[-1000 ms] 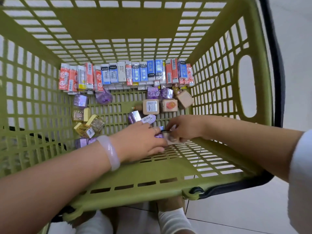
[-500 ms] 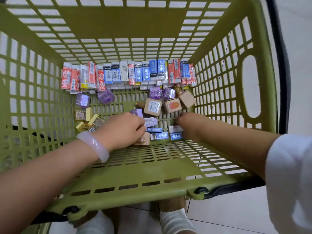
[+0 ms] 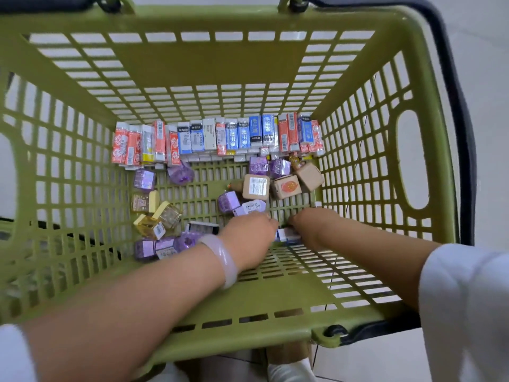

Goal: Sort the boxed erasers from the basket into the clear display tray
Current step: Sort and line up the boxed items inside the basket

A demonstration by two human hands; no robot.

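Head view: boxed eraser (image 3: 287, 235) between left hand (image 3: 249, 238), right hand (image 3: 314, 226).

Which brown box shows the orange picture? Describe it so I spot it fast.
Start at the green plastic basket and its far row of upright red and blue erasers. Three brown cardboard boxes lie right of centre; the middle brown box alone bears an orange picture, not a white label.

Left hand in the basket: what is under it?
A blue-and-white boxed eraser pokes out beside the left hand, between it and the right hand, on the basket floor. The fingers and anything in their grip are covered.
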